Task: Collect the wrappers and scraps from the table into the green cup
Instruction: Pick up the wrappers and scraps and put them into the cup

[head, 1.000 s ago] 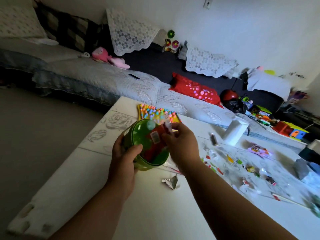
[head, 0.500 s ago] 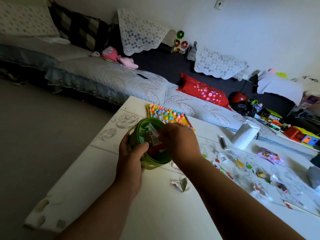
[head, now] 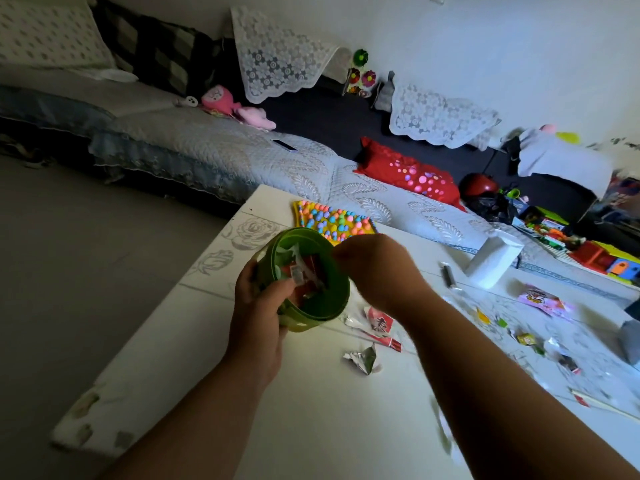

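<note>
My left hand (head: 259,306) grips the green cup (head: 313,322) by its near wall, tilted above the white table (head: 311,417). A red wrapper with a white label (head: 306,277) and other scraps lie inside the cup. My right hand (head: 377,268) is at the cup's right rim with curled fingers; whether it holds anything is hidden. On the table lie a crumpled silver foil scrap (head: 363,358), a red-and-white wrapper (head: 381,322), a pink wrapper (head: 543,301) and several small coloured scraps (head: 526,339).
A bumpy multicoloured mat (head: 332,221) lies at the table's far edge behind the cup. A white box (head: 491,265) and a small dark stick (head: 447,275) stand to the right. A low quilted sofa (head: 214,150) runs behind the table, with toys (head: 588,251) at the far right.
The red wrapper went from my right fingers down into the cup. My right hand has drawn back to the cup's right rim. The view has shifted slightly.
</note>
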A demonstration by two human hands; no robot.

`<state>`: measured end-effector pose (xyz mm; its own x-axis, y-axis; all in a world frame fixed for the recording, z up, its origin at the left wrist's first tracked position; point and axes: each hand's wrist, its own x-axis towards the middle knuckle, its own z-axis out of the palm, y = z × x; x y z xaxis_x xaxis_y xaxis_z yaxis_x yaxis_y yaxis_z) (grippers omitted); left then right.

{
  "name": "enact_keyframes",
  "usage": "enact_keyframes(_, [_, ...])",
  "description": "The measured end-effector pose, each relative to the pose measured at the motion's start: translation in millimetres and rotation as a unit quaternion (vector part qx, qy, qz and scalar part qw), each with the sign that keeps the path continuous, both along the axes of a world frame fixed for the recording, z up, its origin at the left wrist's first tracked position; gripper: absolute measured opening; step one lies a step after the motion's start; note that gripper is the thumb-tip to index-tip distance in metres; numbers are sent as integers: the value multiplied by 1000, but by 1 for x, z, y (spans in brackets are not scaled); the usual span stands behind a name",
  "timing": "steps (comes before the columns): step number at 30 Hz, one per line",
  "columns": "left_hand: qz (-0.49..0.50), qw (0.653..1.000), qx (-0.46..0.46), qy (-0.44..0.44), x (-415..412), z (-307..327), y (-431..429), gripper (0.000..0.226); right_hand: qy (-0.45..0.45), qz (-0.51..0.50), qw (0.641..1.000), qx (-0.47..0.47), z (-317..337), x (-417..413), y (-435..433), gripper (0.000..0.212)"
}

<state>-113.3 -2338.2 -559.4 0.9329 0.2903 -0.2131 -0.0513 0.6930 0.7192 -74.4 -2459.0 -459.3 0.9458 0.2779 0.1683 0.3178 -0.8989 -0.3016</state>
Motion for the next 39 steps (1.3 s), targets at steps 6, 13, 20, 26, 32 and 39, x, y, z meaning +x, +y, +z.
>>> enact_keyframes(6, [40, 999, -28, 9, 8, -2, 5, 56, 179, -57, 972, -143, -59, 10, -69, 31])
enact_keyframes(13, [39, 999, -27, 3, 17, -9, 5, 56, 213, -180, 960, -8, -108, 0, -80, 31])
enact_keyframes(20, [34, 999, -26, -4, 23, -13, 5, 59, 228, -136, 963, -49, -103, -1, -79, 22])
enact_keyframes(26, [31, 999, -23, -11, 26, -13, 5, 62, 220, -146, 962, -75, -104, 0, -76, 35])
enact_keyframes(32, [30, 999, -27, -17, 27, -15, 3, 56, 248, -144, 957, -41, -106, -2, -81, 22])
enact_keyframes(39, [32, 999, -25, -17, 26, -15, 4, 58, 144, -204, 940, 234, -77, 5, -95, 35])
